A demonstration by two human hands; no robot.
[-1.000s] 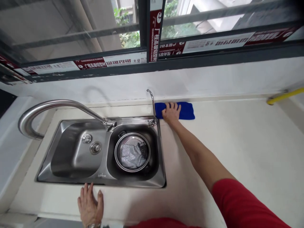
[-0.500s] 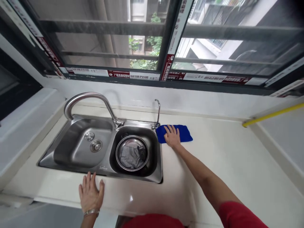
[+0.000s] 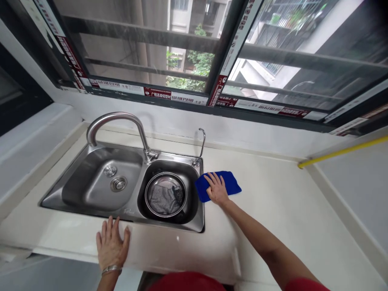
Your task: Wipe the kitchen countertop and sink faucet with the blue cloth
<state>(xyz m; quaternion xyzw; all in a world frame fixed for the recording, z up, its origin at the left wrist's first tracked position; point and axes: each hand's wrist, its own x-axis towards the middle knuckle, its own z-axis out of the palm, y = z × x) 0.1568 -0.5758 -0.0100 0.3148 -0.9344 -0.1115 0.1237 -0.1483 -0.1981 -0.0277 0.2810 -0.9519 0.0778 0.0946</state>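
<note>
My right hand (image 3: 216, 188) lies flat on a folded blue cloth (image 3: 233, 182), fingers outstretched and pressing it to the counter just right of the sink. The cloth's left end overlaps the sink's steel rim. My left hand (image 3: 112, 241), a bracelet on its wrist, rests open on the counter's front strip, with its fingertips near the front edge of the double sink (image 3: 127, 202). A round metal colander (image 3: 146, 195) sits in the right basin, and a grey cloth (image 3: 163, 200) is inside it.
A large curved faucet (image 3: 117, 116) rises behind the basins, with a thin small tap (image 3: 203, 145) at the sink's back right corner. The left basin has a drain (image 3: 118, 184). A yellow pipe (image 3: 342, 151) runs along the right wall. Windows stand behind the counter (image 3: 287, 210).
The blue cloth has slid under my right hand toward me and a little left, now lapping the sink's rim. My left hand stays on the front counter; the view has tilted slightly.
</note>
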